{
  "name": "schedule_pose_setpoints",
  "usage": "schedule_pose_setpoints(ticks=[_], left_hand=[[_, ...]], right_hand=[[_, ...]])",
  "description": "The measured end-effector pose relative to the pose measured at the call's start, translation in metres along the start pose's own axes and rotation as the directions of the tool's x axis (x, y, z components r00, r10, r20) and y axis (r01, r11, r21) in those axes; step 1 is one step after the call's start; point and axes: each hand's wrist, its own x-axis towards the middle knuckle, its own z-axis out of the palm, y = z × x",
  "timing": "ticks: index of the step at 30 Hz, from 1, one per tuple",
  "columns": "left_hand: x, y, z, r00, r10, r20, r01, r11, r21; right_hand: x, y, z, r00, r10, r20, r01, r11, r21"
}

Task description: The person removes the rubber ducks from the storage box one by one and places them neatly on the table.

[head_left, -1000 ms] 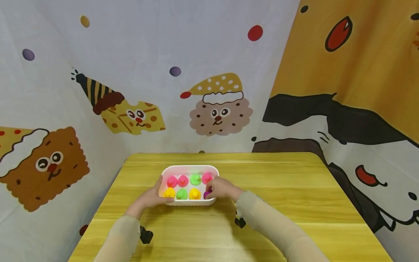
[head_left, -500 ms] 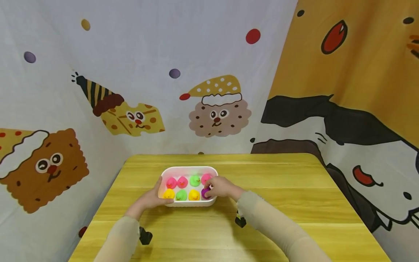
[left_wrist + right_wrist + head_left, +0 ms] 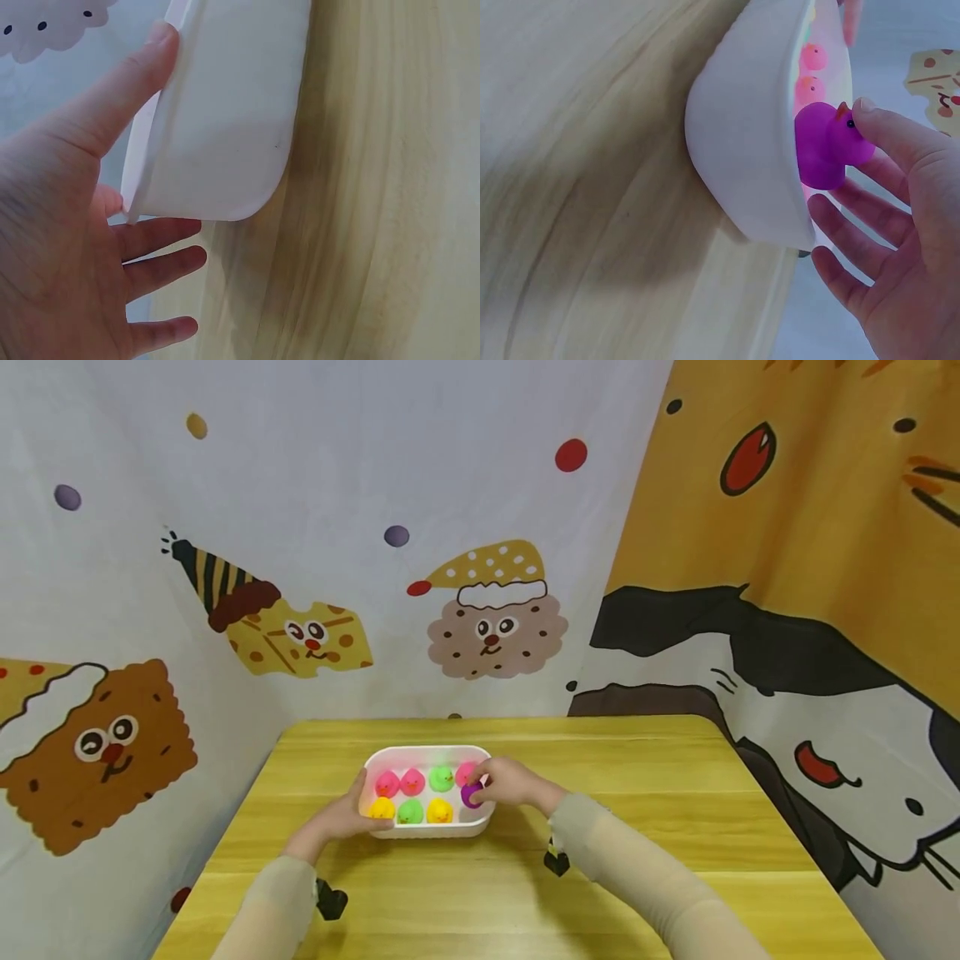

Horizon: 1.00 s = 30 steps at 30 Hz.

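A white plastic tray (image 3: 427, 832) sits on the table with several small rubber ducks in it. My right hand (image 3: 517, 783) pinches a purple duck (image 3: 471, 794) by its head between thumb and fingers, at the tray's right end. In the right wrist view that purple duck (image 3: 825, 146) is raised to the rim, its beak towards my thumb. My left hand (image 3: 341, 814) holds the tray's left end, thumb along the near rim, fingers round the end. In the left wrist view three fingers stretch beside the tray wall (image 3: 225, 135).
Pink ducks (image 3: 412, 782), green ducks (image 3: 411, 812) and yellow ducks (image 3: 439, 811) stand in two rows inside the tray. A light wooden table (image 3: 637, 827) lies beneath. Behind it hangs a cartoon-printed cloth (image 3: 315, 468).
My right hand has lifted the purple duck from the tray's near right corner up towards the rim. The left hand keeps its place on the tray. The head view has shifted slightly.
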Motion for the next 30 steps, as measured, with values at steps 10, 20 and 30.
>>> schedule_pose_setpoints(ticks=[10,20,30], left_hand=[[-0.001,0.005,0.0,1.0,0.001,-0.002,-0.001,1.0,0.011],[-0.004,-0.002,0.003,1.0,0.016,0.015,-0.015,0.999,-0.038],[-0.002,-0.005,0.005,0.999,0.03,0.016,-0.028,0.996,-0.08]], right_hand=[[0.0,0.006,-0.005,0.999,0.001,-0.035,0.001,0.999,0.053],[-0.003,0.007,-0.008,0.997,-0.033,-0.062,0.039,0.995,0.09],[-0.009,0.01,-0.022,0.996,0.001,-0.084,0.012,0.989,0.15]])
